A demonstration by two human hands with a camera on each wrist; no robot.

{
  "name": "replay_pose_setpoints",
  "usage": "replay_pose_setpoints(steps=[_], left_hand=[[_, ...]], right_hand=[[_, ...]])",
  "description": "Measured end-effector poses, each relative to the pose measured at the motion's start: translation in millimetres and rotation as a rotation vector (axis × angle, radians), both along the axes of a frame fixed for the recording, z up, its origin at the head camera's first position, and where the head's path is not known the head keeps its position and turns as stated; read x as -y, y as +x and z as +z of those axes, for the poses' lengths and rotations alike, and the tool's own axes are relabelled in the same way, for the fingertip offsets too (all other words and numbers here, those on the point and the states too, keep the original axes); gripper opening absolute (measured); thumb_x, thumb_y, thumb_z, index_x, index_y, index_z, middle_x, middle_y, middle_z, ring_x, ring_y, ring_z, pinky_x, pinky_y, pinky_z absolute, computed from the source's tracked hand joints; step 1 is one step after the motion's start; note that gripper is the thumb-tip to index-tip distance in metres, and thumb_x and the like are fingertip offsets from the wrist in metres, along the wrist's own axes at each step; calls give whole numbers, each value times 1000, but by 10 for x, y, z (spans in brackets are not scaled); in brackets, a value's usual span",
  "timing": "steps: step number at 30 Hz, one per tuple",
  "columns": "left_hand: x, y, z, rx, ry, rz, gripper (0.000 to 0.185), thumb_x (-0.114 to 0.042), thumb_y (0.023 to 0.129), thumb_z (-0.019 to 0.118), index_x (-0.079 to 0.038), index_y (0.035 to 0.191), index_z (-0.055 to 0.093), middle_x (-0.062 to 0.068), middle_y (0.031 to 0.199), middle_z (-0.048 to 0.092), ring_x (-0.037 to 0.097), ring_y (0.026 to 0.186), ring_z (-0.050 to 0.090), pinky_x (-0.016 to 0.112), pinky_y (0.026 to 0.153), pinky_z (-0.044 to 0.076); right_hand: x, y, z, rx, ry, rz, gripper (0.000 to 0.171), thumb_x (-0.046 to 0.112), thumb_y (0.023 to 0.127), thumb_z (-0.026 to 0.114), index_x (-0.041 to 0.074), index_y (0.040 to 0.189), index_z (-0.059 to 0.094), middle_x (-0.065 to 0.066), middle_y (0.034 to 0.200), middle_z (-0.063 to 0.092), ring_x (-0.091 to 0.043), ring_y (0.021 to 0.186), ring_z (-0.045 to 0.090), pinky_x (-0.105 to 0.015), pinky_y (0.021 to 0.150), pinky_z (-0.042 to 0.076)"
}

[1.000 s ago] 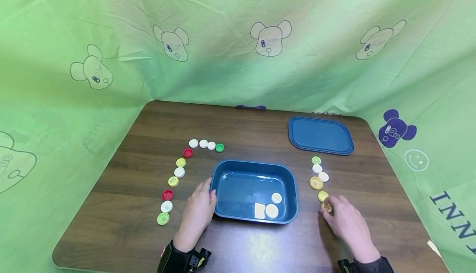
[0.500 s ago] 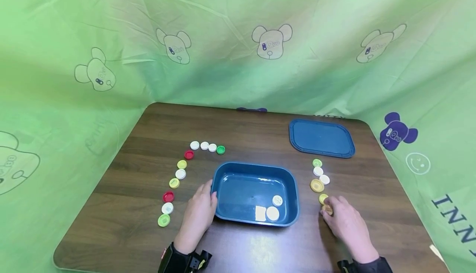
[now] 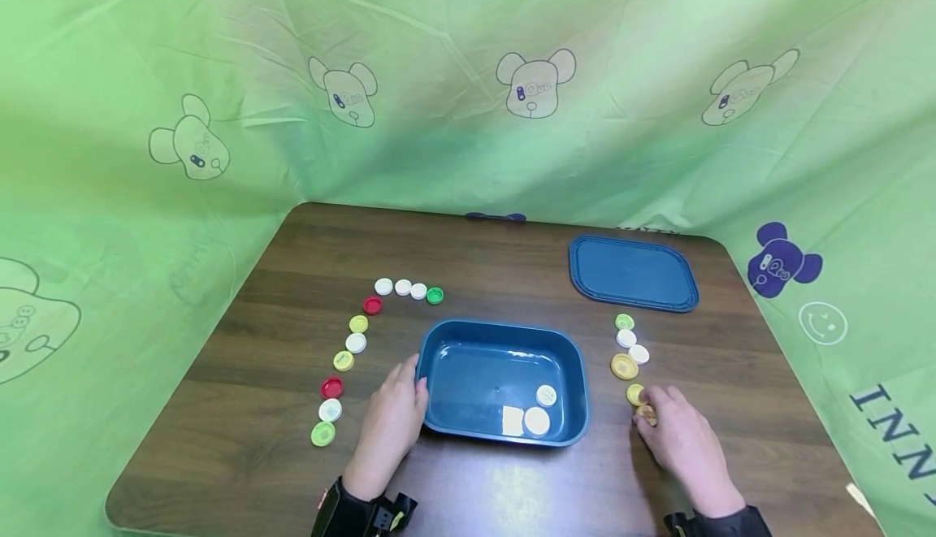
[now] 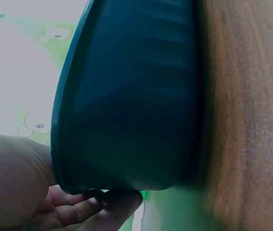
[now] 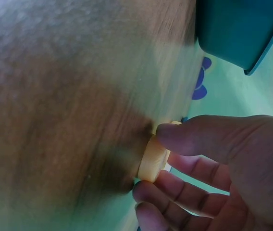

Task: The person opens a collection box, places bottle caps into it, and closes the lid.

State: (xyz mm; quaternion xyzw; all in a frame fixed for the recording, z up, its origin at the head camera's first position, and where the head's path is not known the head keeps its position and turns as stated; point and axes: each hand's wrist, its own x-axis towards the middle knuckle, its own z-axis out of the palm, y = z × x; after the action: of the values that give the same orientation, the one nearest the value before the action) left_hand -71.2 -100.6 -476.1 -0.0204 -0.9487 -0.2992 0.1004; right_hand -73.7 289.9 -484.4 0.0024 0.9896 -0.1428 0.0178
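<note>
Yellow cap (image 5: 153,160) is pinched in the right grip (image 3: 682,435).

At the left end of the blue box (image 3: 468,383), the left hand (image 3: 389,423) grips the wall, thumb by the rim and fingers (image 4: 119,209) against the outside. Its wrist (image 3: 361,480), ringed by a black band (image 3: 347,513), lies nearer the wearer than the box. Well apart from the box's right end, the right hand (image 3: 686,439) slants forward and inward, thumb (image 5: 194,137) and bent fingers pinching a yellow cap (image 5: 151,161), with a dark cuff (image 3: 731,522) behind it.
</note>
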Motion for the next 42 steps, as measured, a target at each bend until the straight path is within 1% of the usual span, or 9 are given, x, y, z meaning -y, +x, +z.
replay_pose_setpoints(steps=[8,13,16,19,24,29,33,36,42], left_hand=[[11,-6,-18,6,0,3,36,-7,97,64,9,129,59,23,111,67,39,95,69,54,79,59],[19,-9,-14,8,-4,7,37,-9,98,64,9,130,59,23,111,67,38,94,69,53,79,59],[19,-8,-6,4,-2,6,37,-9,98,64,9,130,59,23,111,67,38,94,69,53,79,59],[17,0,-1,-3,-3,4,37,-8,97,64,9,129,59,23,111,67,38,95,70,53,79,59],[20,11,-4,-10,-3,3,36,-7,97,65,9,128,60,24,111,67,39,94,70,53,79,59],[27,12,-8,7,2,10,37,-9,98,64,9,130,59,24,113,67,39,96,70,53,80,59],[24,13,-10,15,9,8,37,-10,98,64,9,130,59,24,117,67,39,101,69,54,83,58],[29,18,-8,17,11,10,37,-10,98,63,9,130,59,24,117,67,40,101,69,54,83,58],[34,16,-13,0,5,11,37,-9,98,64,9,130,60,23,114,67,39,96,70,53,80,59]], right_hand=[[13,41,77,-68,2,17,30,9,81,74,-2,107,66,-16,97,63,-36,83,65,-56,71,53],[45,34,148,-152,-3,56,29,7,78,75,-3,105,69,-17,95,64,-36,81,65,-56,70,53],[93,14,222,-192,-1,80,28,7,77,76,-2,103,71,-15,94,63,-33,79,64,-55,70,54],[184,-5,314,-217,2,93,25,7,77,77,-1,101,72,-11,91,62,-28,75,63,-50,66,53],[388,-40,476,-256,-8,125,24,6,77,79,2,100,72,-10,93,63,-25,77,63,-46,65,55],[602,-78,618,-262,-16,159,24,8,80,80,3,102,73,-11,98,64,-26,82,64,-46,67,56],[756,-120,677,-249,-23,186,24,9,80,81,4,103,73,-9,99,64,-24,84,63,-44,70,57],[863,-168,673,-246,-36,214,24,8,80,81,5,103,74,-9,101,65,-23,85,62,-41,71,59],[982,-246,614,-254,-29,269,25,8,80,81,7,103,75,-8,102,68,-25,89,65,-42,74,59]])
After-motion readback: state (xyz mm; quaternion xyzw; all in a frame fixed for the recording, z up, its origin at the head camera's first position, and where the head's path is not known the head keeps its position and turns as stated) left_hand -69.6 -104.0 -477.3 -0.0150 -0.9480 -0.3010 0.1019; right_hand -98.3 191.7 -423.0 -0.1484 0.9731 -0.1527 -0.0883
